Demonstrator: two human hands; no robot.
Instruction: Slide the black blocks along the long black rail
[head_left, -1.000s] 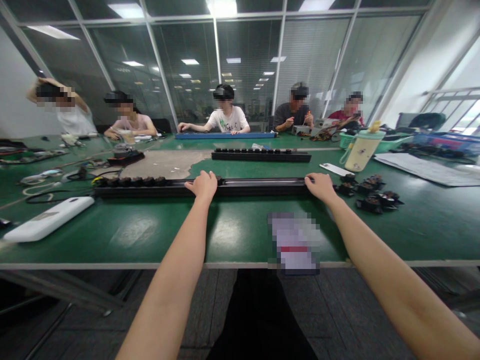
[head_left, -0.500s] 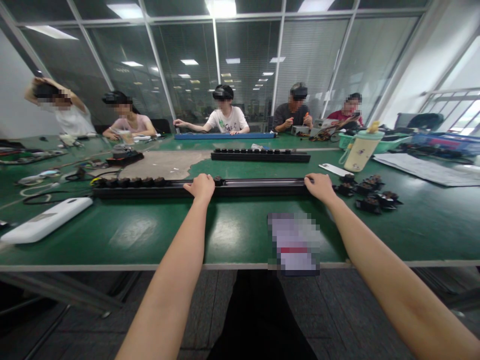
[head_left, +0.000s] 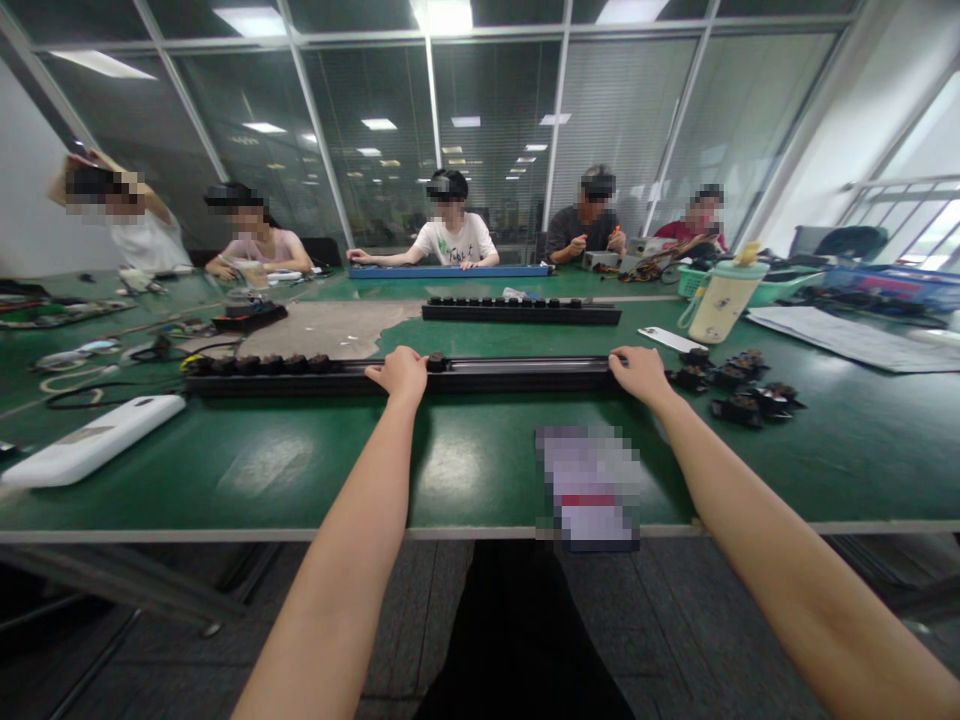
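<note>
A long black channel-shaped rail [head_left: 517, 380] lies across the table in front of me. Several black socket-like modules [head_left: 281, 365] sit in its left part. My left hand [head_left: 403, 375] is wrapped over the rail's middle, with a fingertip at or very near a single black module [head_left: 436, 362] just to its right. The far-side fingers are partly hidden. At the rail's right end my right hand [head_left: 641, 372] grips it, fingers curled over the top. Between that module and my right hand the channel shows no modules. Loose black modules [head_left: 739, 390] lie right of my right hand.
A phone [head_left: 589, 490] with a blurred screen lies at the near edge. On the left is a white rounded case [head_left: 94, 440]. Behind stands a second black rail [head_left: 521, 312]. A yellow cup [head_left: 727, 305] and papers [head_left: 862, 335] are at right. Several people sit opposite.
My left hand has shifted slightly left along the rail, showing more of the single module beside it. My right hand stays at the rail's end.
</note>
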